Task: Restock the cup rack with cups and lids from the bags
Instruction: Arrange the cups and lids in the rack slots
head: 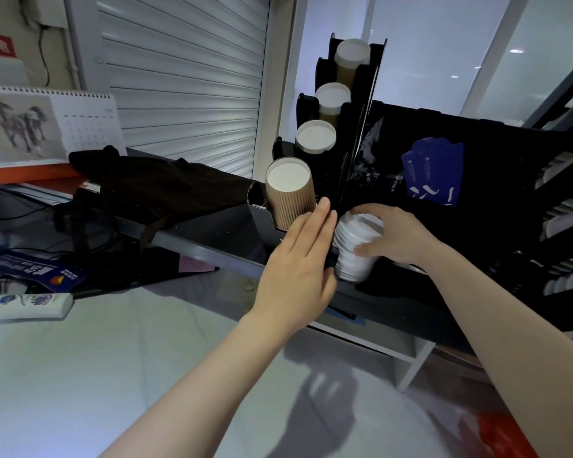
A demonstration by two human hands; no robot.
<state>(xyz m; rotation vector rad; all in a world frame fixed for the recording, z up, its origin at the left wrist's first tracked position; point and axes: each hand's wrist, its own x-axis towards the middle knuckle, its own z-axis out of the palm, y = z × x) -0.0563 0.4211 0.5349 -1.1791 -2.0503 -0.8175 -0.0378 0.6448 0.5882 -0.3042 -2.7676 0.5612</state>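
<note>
Right hand (401, 233) curls round the lid stack (354, 252), thumb on the near side, fingers over the top. Left hand (298, 269) is flat, fingers straight and together, its edge against the rack (376, 71) just left of the stack. The lids look like thin white plastic, ridged where they nest: light, springy, likely to slide apart, so I'd grip the sides without squeezing hard. Beyond my left fingertips sits a ribbed brown paper cup (291, 193), stiff-looking, white-ended.
</note>
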